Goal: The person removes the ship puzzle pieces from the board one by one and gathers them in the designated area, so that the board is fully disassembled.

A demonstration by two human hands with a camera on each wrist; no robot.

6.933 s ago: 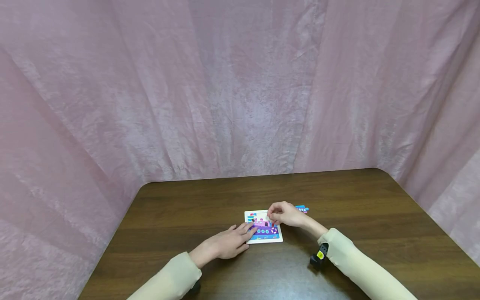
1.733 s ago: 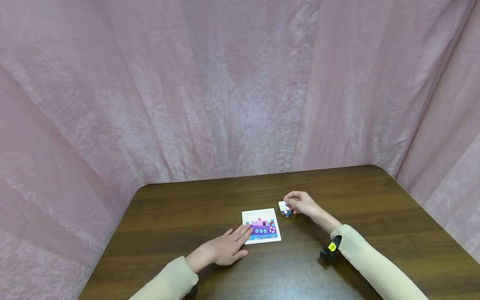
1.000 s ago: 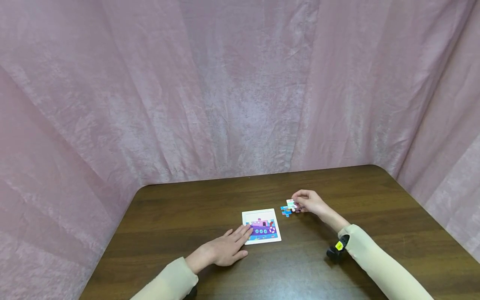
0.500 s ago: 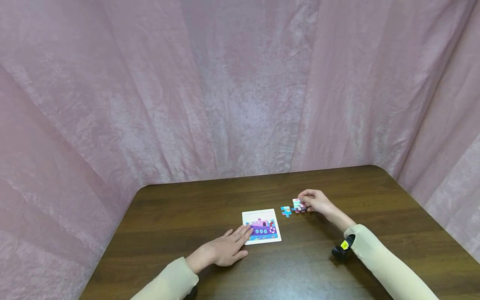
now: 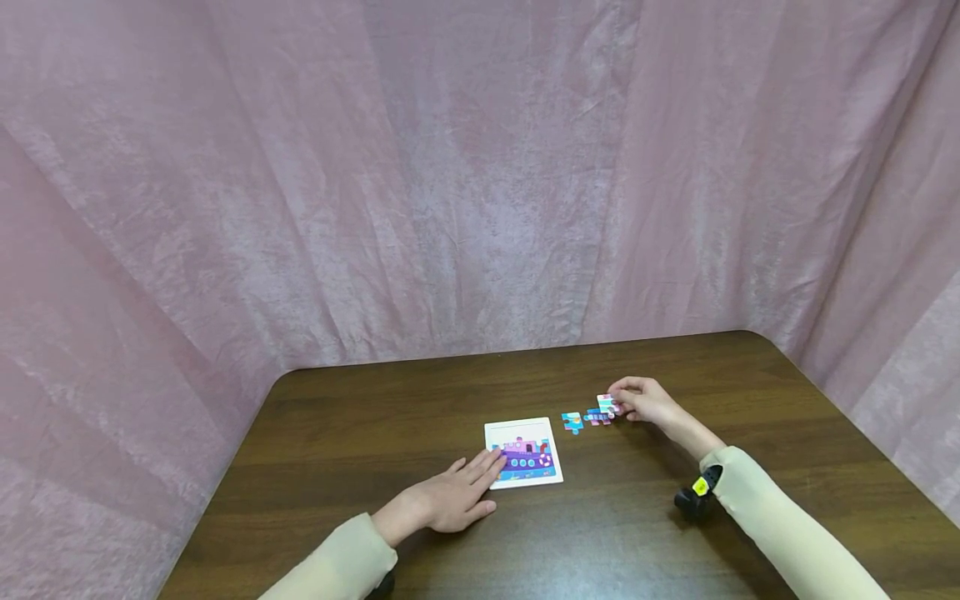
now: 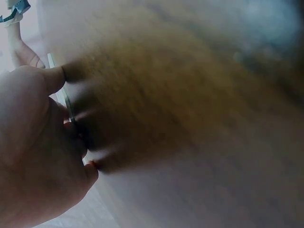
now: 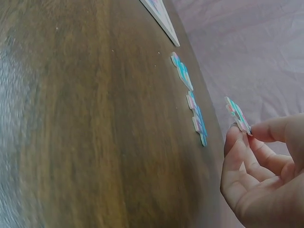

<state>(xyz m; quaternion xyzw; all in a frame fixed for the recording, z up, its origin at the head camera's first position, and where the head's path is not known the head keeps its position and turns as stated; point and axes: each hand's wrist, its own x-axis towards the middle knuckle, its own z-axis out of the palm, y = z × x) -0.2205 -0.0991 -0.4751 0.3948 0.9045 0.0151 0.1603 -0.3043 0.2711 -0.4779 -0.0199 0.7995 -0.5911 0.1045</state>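
Observation:
A white-framed jigsaw puzzle board [image 5: 523,477] with a purple and pink ship lies on the table; its upper part shows bare white. My left hand [image 5: 450,498] lies with extended fingers on the board's lower left side. In the left wrist view the same hand [image 6: 40,147] looks dark, with fingertips at the board's edge. My right hand [image 5: 654,408] pinches a puzzle piece [image 5: 606,403] between thumb and fingers, held off the table in the right wrist view. Beside the board lie a blue piece [image 5: 572,422] and a blue-and-purple piece [image 5: 597,417], the latter partly covered by the held piece.
The brown wooden table [image 5: 360,433] reaches back to a pink curtain [image 5: 480,183]. Each forearm has a pale sleeve, and a black wrist camera [image 5: 693,498] hangs below the right one.
Over the last second my right hand has moved right with the pinched piece, past two pieces on the table. About seven seconds ago it was over the board, whose upper left then held a picture piece.

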